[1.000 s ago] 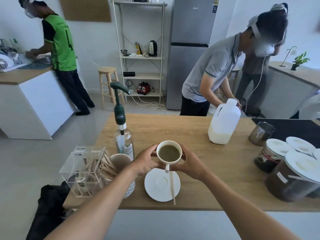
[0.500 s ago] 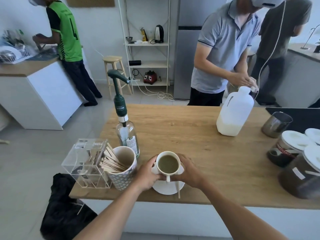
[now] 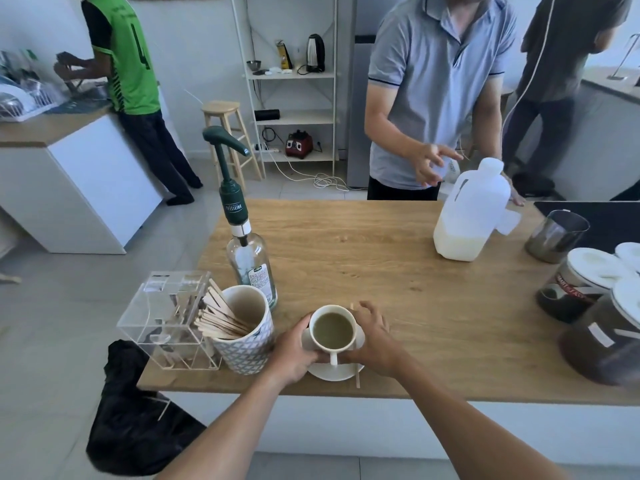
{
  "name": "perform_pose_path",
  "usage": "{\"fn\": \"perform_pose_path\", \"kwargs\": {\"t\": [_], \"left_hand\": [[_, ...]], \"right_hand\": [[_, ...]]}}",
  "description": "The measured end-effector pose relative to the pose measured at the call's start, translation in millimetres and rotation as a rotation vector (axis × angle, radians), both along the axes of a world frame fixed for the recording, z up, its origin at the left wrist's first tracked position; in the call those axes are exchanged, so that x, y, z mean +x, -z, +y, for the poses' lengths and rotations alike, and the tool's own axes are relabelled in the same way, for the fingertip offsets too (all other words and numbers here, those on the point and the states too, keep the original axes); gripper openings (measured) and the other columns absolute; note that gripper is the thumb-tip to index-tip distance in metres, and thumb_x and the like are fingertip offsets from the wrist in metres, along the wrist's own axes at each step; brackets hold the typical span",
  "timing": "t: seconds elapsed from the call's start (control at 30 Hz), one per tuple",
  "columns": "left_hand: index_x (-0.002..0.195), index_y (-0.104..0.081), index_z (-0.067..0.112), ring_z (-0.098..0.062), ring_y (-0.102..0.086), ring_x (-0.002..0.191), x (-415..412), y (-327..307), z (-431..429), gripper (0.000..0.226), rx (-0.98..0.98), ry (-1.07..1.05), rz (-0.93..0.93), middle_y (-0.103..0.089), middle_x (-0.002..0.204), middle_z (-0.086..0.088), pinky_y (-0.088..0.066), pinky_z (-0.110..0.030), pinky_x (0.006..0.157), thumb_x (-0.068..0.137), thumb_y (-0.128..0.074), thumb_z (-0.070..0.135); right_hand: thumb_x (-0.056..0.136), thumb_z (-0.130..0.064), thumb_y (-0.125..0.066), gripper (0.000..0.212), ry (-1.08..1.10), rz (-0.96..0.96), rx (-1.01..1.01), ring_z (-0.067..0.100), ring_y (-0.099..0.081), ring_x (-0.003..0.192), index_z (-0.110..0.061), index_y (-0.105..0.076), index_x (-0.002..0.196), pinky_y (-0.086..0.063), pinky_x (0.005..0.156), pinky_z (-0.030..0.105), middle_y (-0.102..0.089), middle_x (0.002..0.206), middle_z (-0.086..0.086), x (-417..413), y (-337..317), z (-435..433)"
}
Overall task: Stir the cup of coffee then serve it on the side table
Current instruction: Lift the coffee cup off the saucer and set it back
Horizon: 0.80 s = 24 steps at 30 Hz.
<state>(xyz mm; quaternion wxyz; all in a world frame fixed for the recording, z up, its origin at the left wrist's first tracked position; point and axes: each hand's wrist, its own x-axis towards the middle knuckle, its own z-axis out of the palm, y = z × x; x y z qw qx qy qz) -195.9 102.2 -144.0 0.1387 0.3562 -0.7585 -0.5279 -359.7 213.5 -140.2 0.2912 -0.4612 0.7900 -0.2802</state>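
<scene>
Head view shows both hands cupped round the saucer [image 3: 335, 370], one on each side of the coffee cup [image 3: 332, 331] that stands on it near the table's [image 3: 381, 271] front edge. The left hand [image 3: 293, 351] curls under the saucer's left rim, fingers closed on it; the right hand [image 3: 375, 336] wraps the right rim, its fingertips reaching past the cup's far side. Whether the saucer is lifted or resting on the wood I cannot tell.

The main risk, as I judge it, is a spill: the pale brown coffee sits fairly high in the white cup, so any tilt or jolt on the way to the side table could slop it over the rim. A wooden stir stick [image 3: 357, 375] lies loose across the saucer just inside the right hand, its end poking past the front rim; it could slide off once the saucer moves. Close beside the left hand stands a patterned cup of sticks [image 3: 247, 344], easily knocked by that wrist on lifting.

The cup itself is small, white, upright, its handle pointing toward the wearer between the two hands.
</scene>
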Motion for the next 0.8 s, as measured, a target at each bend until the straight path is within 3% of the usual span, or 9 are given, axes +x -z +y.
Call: {"fn": "perform_pose_path", "kwargs": {"t": [0.1,0.17,0.37,0.47,0.57,0.67,0.8], "left_hand": [[0.125,-0.056,0.032,-0.003,-0.059,0.113,-0.8,-0.1,-0.1,0.075,0.02,0.0,-0.006,-0.066,0.118,0.016,-0.044,-0.016,0.095,0.062,-0.089,0.01],[0.128,-0.056,0.03,-0.004,-0.059,0.114,-0.6,-0.1,-0.2,0.077,0.029,0.005,-0.021,-0.066,0.119,0.015,-0.045,-0.022,0.099,0.061,-0.09,0.016],[0.127,-0.054,0.037,-0.003,-0.058,0.114,0.2,2.9,-2.2,0.082,0.031,0.006,-0.071,-0.066,0.118,0.019,-0.045,-0.026,0.1,0.055,-0.092,0.027],[0.131,-0.051,0.034,-0.008,-0.055,0.12,4.2,4.7,-2.6,0.076,0.01,-0.014,-0.09,-0.062,0.125,0.016,-0.043,-0.027,0.102,0.066,-0.084,0.012],[0.144,-0.039,0.028,-0.011,-0.039,0.137,13.8,8.1,-0.7,0.074,-0.071,-0.069,-0.12,-0.046,0.145,0.013,-0.031,-0.03,0.115,0.081,-0.071,0.009],[0.15,-0.031,0.021,-0.001,-0.029,0.133,26.0,11.7,9.7,0.062,-0.181,-0.111,-0.127,-0.033,0.136,0.021,-0.019,-0.018,0.11,0.094,-0.059,0.016],[0.149,-0.028,0.026,-0.009,-0.032,0.141,45.7,25.7,20.9,0.056,-0.375,-0.003,-0.097,-0.036,0.147,0.018,-0.025,-0.024,0.113,0.098,-0.051,0.03]], "right_hand": [[0.053,-0.06,-0.08,0.09,0.001,0.013,0.012,0.029,-0.009,0.145,-0.053,-0.035,0.131,-0.024,0.114,0.05,-0.015,0.152,-0.002,-0.8,3.0,-2.6],[0.058,-0.055,-0.083,0.09,0.014,-0.01,0.034,0.03,-0.009,0.144,-0.05,-0.037,0.135,-0.021,0.115,0.049,-0.015,0.153,-0.003,-0.8,3.6,-2.9],[0.061,-0.054,-0.082,0.099,0.031,-0.036,0.094,0.028,-0.01,0.143,-0.046,-0.028,0.144,-0.02,0.115,0.046,-0.013,0.152,-0.003,2.0,-1.6,5.6],[0.063,-0.057,-0.077,0.096,0.048,-0.039,0.085,0.024,-0.016,0.142,-0.04,-0.028,0.143,-0.023,0.115,0.046,-0.022,0.149,-0.005,0.4,2.8,17.1],[0.07,-0.055,-0.072,0.075,0.105,-0.014,0.075,0.019,-0.031,0.132,-0.03,-0.039,0.133,-0.031,0.11,0.041,-0.037,0.133,-0.007,0.5,7.8,32.7],[0.076,-0.062,-0.065,0.05,0.167,0.111,0.125,0.015,-0.043,0.111,-0.029,-0.048,0.109,-0.037,0.098,0.035,-0.047,0.111,-0.009,10.8,9.4,47.1],[0.081,-0.069,-0.052,0.038,0.15,0.226,0.213,0.015,-0.044,0.103,-0.03,-0.05,0.079,-0.034,0.096,0.035,-0.056,0.098,-0.01,28.6,9.5,51.6]]}}
